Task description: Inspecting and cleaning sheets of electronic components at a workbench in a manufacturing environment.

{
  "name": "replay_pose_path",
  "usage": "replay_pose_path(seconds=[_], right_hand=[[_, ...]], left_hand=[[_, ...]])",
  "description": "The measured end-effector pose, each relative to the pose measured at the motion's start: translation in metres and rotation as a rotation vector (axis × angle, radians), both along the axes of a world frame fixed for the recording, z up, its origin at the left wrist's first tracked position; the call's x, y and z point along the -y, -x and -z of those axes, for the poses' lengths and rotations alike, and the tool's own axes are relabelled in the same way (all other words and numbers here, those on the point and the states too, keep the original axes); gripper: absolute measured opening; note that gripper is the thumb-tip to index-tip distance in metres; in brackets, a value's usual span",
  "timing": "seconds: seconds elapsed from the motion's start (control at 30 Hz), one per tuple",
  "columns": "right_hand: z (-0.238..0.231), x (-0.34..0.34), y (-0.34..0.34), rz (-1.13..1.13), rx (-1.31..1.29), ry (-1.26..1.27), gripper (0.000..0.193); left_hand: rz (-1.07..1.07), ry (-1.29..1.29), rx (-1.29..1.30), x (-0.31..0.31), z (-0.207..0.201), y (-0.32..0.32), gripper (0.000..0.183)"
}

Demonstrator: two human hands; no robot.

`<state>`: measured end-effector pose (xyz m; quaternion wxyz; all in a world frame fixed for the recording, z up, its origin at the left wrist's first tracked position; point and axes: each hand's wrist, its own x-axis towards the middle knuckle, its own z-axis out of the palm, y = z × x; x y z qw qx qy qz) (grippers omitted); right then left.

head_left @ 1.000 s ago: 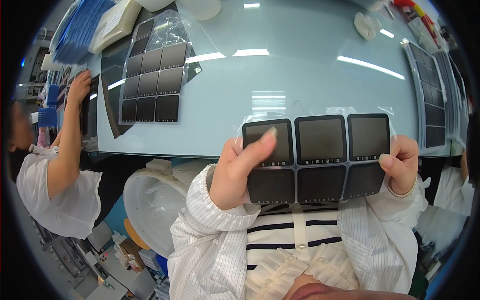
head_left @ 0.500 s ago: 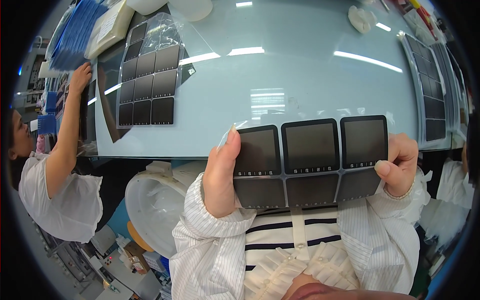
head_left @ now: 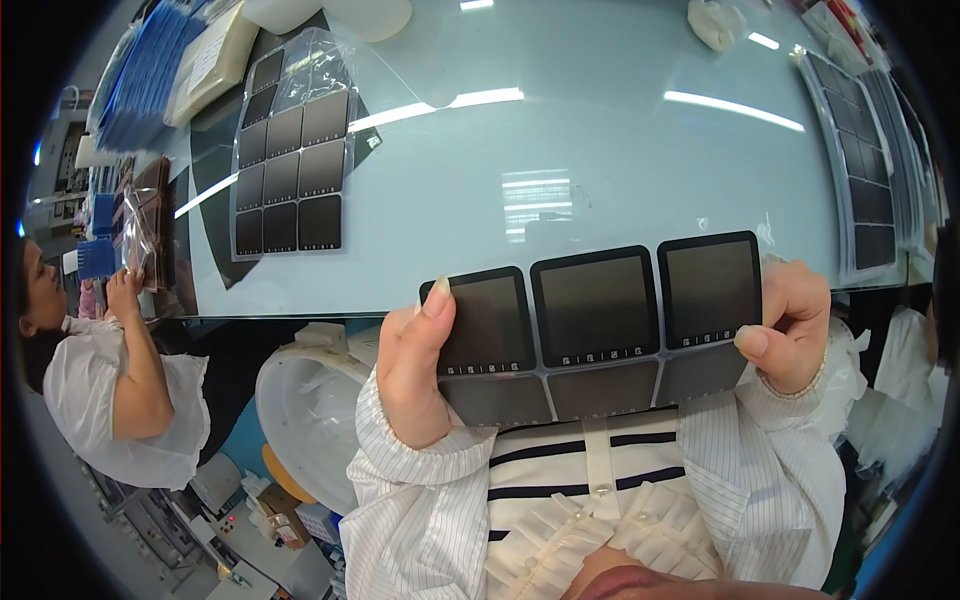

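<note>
A clear plastic sheet with dark, black-rimmed square panels (head_left: 595, 305) in rows is held up in front of my chest, just off the table's near edge. My left hand (head_left: 412, 375) is closed on its left end, thumb over the front of a panel. At the right end my right hand (head_left: 795, 330) grips it, the thumb pressed near a panel's lower corner. The lower row tilts away and shows foreshortened. Most fingers of both hands are hidden behind the sheet.
A similar panel sheet (head_left: 300, 160) lies at the table's left, partly over a dark flat sheet (head_left: 212, 215). More panel sheets (head_left: 865, 180) are stacked at the right edge. A blue stack (head_left: 145, 80) stands far left. A co-worker (head_left: 130, 390) sits left; a white bin (head_left: 310, 400) is below the edge.
Both my hands have shifted the panel sheet a little left, and its lower row looks more foreshortened. The co-worker's hand has come down from the blue stack to a clear-wrapped brown thing.
</note>
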<state>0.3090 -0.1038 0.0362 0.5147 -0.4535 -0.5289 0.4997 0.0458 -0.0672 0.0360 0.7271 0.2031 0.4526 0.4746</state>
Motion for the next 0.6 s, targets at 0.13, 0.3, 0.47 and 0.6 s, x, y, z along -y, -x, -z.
replay_pose_path(seconds=[0.13, 0.3, 0.47, 0.6], right_hand=[[-0.0013, 0.0001, 0.0022, -0.02, -0.028, 0.01, 0.028], [-0.0002, -0.0009, 0.0032, -0.062, -0.007, 0.005, 0.026], [0.001, -0.0009, 0.0039, -0.065, -0.015, 0.028, 0.026], [0.002, -0.0004, 0.0067, 0.013, -0.015, 0.121, 0.038]], left_hand=[[0.017, 0.013, -0.051, -0.0003, -0.0009, 0.0033, 0.038], [0.005, 0.01, -0.082, 0.0004, -0.0016, 0.003, 0.038], [0.02, 0.015, -0.043, -0.0006, -0.0006, 0.0054, 0.035], [-0.016, 0.047, 0.002, -0.0005, 0.0, 0.0051, 0.033]])
